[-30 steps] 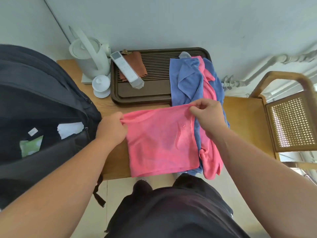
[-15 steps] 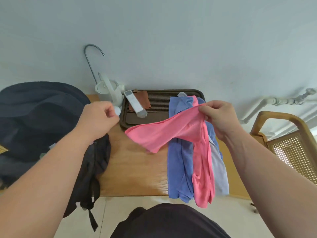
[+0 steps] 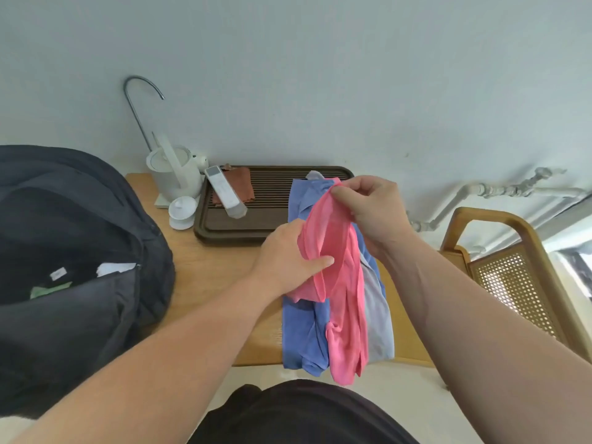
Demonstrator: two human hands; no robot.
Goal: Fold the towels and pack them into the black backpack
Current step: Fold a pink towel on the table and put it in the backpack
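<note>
A folded pink towel (image 3: 325,238) hangs in the air above the table between both hands. My right hand (image 3: 371,209) pinches its top edge. My left hand (image 3: 288,259) holds its lower part, thumb across the front. Under it lies a pile of towels: a blue towel (image 3: 304,331), another pink towel (image 3: 347,341) and a pale grey-blue towel (image 3: 378,315), all draped over the table's front edge. The black backpack (image 3: 73,267) stands open at the left, with paper and something green inside.
The wooden table (image 3: 208,283) carries a dark brown slatted tray (image 3: 272,193) with a white remote-like device (image 3: 226,195) and a brown cloth (image 3: 243,184). A white kettle (image 3: 174,173) and a lidded white cup (image 3: 182,211) stand at the back left. A cane-seat wooden chair (image 3: 512,280) stands at the right.
My left hand let go of the pink towel's corner, then came back right and took hold of its lower part. The towel is now bunched narrower and hangs from my right hand.
</note>
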